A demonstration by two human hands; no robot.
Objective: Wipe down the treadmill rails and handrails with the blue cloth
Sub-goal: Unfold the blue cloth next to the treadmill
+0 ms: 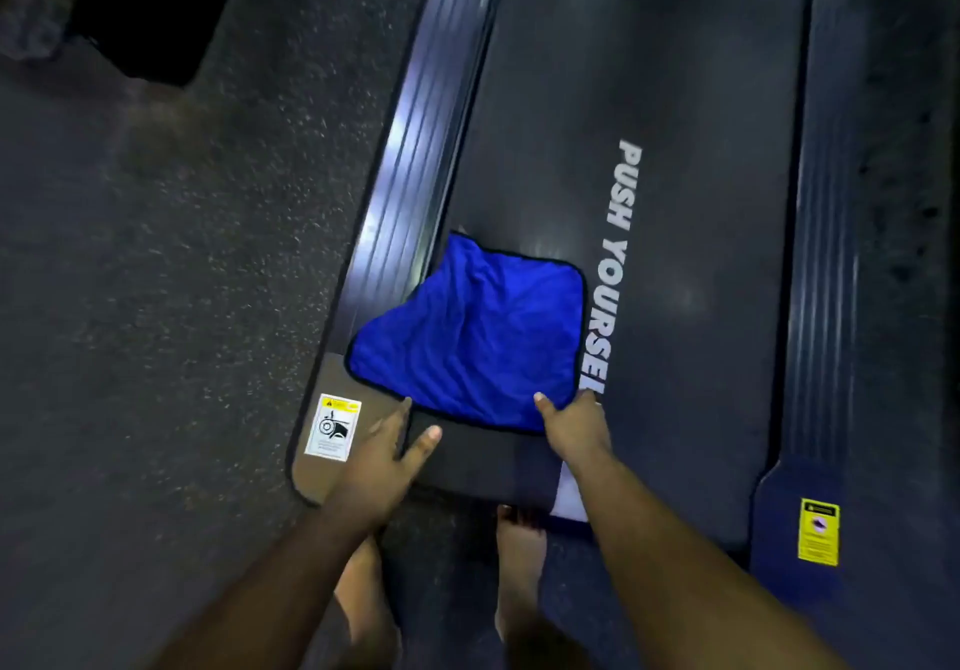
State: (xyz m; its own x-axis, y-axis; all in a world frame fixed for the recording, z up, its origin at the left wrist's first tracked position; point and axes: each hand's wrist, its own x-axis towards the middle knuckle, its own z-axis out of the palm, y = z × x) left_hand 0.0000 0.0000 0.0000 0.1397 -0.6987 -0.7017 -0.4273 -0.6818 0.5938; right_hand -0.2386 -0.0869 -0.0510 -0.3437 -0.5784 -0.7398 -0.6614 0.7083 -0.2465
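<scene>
A blue cloth point(475, 334) with a dark hem lies spread on the black treadmill belt point(691, 253), its left part overlapping the left side rail point(402, 165). My right hand point(574, 427) pinches the cloth's near right corner between thumb and fingers. My left hand point(392, 448) hovers or rests at the cloth's near left edge, fingers straight, one fingertip touching the hem. The right side rail point(826, 264) runs along the belt's far side. No handrail is in view.
White lettering "PUSH YOURSELF" point(615, 264) runs along the belt. Warning stickers sit on the left end cap point(332, 427) and right end cap point(819, 531). Speckled rubber floor point(156, 305) lies to the left. My bare feet point(519, 550) stand at the treadmill's rear end.
</scene>
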